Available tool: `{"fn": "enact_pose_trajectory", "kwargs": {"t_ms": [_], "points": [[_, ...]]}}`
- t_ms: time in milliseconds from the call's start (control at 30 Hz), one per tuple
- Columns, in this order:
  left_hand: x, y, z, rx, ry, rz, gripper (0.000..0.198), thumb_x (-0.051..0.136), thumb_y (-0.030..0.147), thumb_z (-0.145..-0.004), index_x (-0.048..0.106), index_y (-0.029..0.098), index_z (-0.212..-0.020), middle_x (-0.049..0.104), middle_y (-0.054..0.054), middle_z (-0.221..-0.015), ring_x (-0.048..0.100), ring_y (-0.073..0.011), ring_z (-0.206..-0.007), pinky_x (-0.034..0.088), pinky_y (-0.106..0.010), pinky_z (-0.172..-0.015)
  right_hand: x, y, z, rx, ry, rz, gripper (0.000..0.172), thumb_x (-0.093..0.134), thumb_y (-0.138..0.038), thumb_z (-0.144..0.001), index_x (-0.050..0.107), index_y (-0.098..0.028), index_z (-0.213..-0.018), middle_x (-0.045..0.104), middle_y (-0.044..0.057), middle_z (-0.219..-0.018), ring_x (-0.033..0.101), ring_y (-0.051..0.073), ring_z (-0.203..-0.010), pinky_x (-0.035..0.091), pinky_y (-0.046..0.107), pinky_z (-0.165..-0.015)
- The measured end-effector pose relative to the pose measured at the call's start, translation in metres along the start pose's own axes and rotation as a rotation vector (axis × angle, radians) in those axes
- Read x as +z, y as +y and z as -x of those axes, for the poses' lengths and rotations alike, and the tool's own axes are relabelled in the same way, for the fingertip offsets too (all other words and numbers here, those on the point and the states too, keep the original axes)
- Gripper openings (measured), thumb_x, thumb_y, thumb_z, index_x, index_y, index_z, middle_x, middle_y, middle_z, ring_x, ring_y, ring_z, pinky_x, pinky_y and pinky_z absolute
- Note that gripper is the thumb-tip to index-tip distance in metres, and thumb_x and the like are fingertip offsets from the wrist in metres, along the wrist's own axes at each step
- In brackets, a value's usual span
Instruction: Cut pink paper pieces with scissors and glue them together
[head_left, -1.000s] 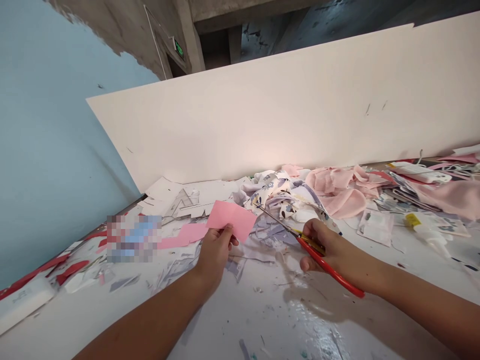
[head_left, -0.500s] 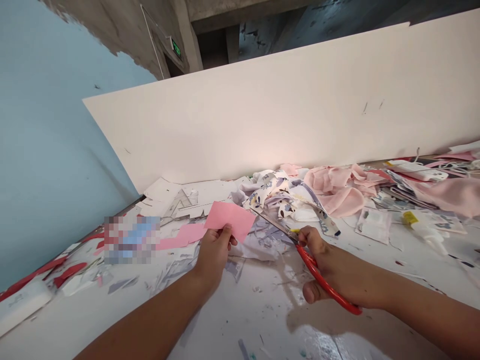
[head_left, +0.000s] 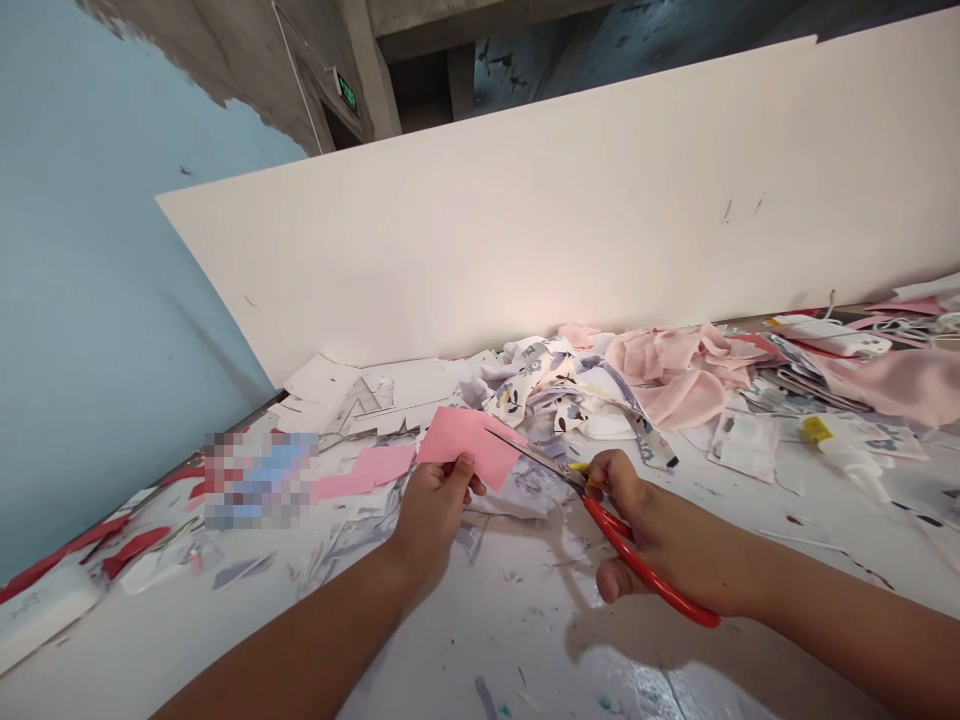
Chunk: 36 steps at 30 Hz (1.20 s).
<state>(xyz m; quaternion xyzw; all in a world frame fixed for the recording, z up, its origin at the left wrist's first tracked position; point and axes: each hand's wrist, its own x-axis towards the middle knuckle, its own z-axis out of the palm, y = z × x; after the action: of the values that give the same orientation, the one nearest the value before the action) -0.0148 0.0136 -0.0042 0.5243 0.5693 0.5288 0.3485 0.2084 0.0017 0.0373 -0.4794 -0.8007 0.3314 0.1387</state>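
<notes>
- Two bare hands are held apart over a white paint-spattered table [head_left: 480, 645], with paper and scissors between them; clock directions here run from that spot.
- At 10 o'clock, a pale blue wall [head_left: 112, 300] meets the table.
- At 9 o'clock lie red paper scraps [head_left: 131, 553], then a pixelated patch [head_left: 259, 480] hiding whatever is there, then a pink paper strip [head_left: 365, 470] flat on the table, just beside the left hand.
- The left hand [head_left: 433, 515] pinches a pink paper sheet [head_left: 454, 440] by its lower edge between thumb and fingers, at 9 o'clock.
- Red-handled scissors [head_left: 637, 565] point toward 10 o'clock, their steel blades [head_left: 532, 453] reaching over the sheet's right part.
- The right hand [head_left: 652, 530] is closed around those handles, at 4 o'clock.
- At 12 o'clock, a cream board [head_left: 480, 215] stands behind crumpled floral fabric [head_left: 532, 385].
- At 2 o'clock sits bunched pink fabric [head_left: 675, 370].
- At 3 o'clock, a glue bottle with a yellow cap [head_left: 844, 460] lies on the table.
</notes>
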Motion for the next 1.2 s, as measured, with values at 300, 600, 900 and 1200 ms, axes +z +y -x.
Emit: {"fn": "enact_pose_trajectory", "kwargs": {"t_ms": [300, 600, 900, 1200], "points": [[0.0005, 0.0082, 0.0055, -0.048, -0.016, -0.093, 0.036, 0.047, 0.046, -0.072, 0.055, 0.016, -0.055, 0.056, -0.002, -0.060, 0.043, -0.0107, -0.056, 0.033, -0.022, -0.053, -0.0013, -0.0001, 0.0016, -0.009, -0.018, -0.018, 0.050, 0.060, -0.044, -0.062, 0.024, -0.021, -0.088, 0.043, -0.005, -0.066, 0.036, 0.012, -0.057, 0.035, 0.028, -0.055], [0.0001, 0.0042, 0.0043, -0.043, -0.024, -0.057, 0.034, 0.049, 0.046, -0.072, 0.055, 0.016, -0.057, 0.058, -0.002, -0.063, 0.044, -0.0111, -0.057, 0.034, -0.022, -0.054, -0.0021, 0.0031, 0.0000, -0.009, -0.028, -0.013, 0.049, 0.060, -0.043, -0.064, 0.023, -0.022, -0.088, 0.042, -0.006, -0.065, 0.035, 0.011, -0.056, 0.034, 0.026, -0.054], [0.0002, 0.0036, 0.0042, -0.005, -0.044, -0.041, 0.039, 0.045, 0.052, -0.073, 0.056, 0.015, -0.061, 0.059, -0.004, -0.064, 0.045, -0.0122, -0.058, 0.036, -0.023, -0.056, 0.0000, 0.0050, 0.0007, -0.032, -0.023, -0.024, 0.049, 0.060, -0.044, -0.063, 0.024, -0.021, -0.088, 0.044, -0.006, -0.063, 0.036, 0.010, -0.054, 0.034, 0.026, -0.052], [0.0008, 0.0044, 0.0054, 0.002, -0.048, -0.012, 0.036, 0.046, 0.049, -0.073, 0.056, 0.017, -0.060, 0.059, -0.002, -0.062, 0.046, -0.0114, -0.058, 0.036, -0.023, -0.056, -0.0027, -0.0013, 0.0027, -0.019, -0.016, -0.030, 0.042, 0.057, -0.039, -0.065, 0.024, -0.022, -0.085, 0.044, -0.006, -0.061, 0.038, 0.012, -0.053, 0.034, 0.025, -0.052]]}}
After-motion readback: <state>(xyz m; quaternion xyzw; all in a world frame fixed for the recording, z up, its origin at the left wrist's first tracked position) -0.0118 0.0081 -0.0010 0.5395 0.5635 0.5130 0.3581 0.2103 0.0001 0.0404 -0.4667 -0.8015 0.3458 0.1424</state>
